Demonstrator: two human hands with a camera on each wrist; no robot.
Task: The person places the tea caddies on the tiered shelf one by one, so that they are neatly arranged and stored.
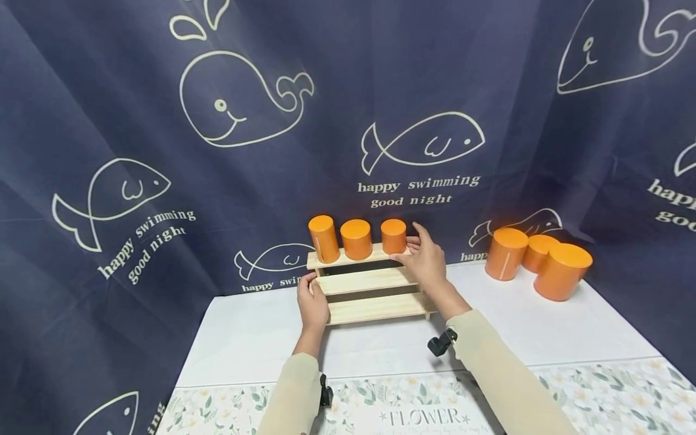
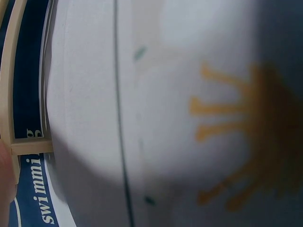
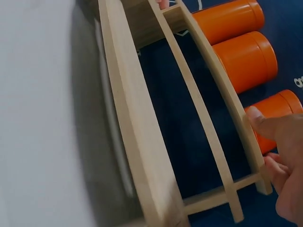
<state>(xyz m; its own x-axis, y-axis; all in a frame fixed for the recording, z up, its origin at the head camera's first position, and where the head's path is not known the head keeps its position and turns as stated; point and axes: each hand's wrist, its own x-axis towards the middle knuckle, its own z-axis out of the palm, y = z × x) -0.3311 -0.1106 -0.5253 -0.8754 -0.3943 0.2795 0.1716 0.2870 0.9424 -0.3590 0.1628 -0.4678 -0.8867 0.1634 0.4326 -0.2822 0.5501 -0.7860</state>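
Note:
A three-tier wooden step shelf (image 1: 375, 281) stands on the white table, and three lidded orange canisters are lined up on its top tier. The left one (image 1: 324, 240) is tall and narrow; the middle one (image 1: 356, 240) is shorter and wider. At the right end, my right hand (image 1: 426, 260) holds the small orange canister (image 1: 394, 237), its thumb on the front, as the right wrist view also shows. My left hand (image 1: 313, 305) grips the left end of the shelf near the middle tier. Only part of a finger (image 2: 5, 175) shows beside the wood in the left wrist view.
Three more orange canisters, a medium one (image 1: 505, 254), a smaller one (image 1: 538, 252) behind and a wide one (image 1: 562, 272), stand together on the table at right. A dark blue curtain (image 1: 337, 72) with whale and fish outlines hangs behind. Floral cloth (image 1: 614, 389) covers the front.

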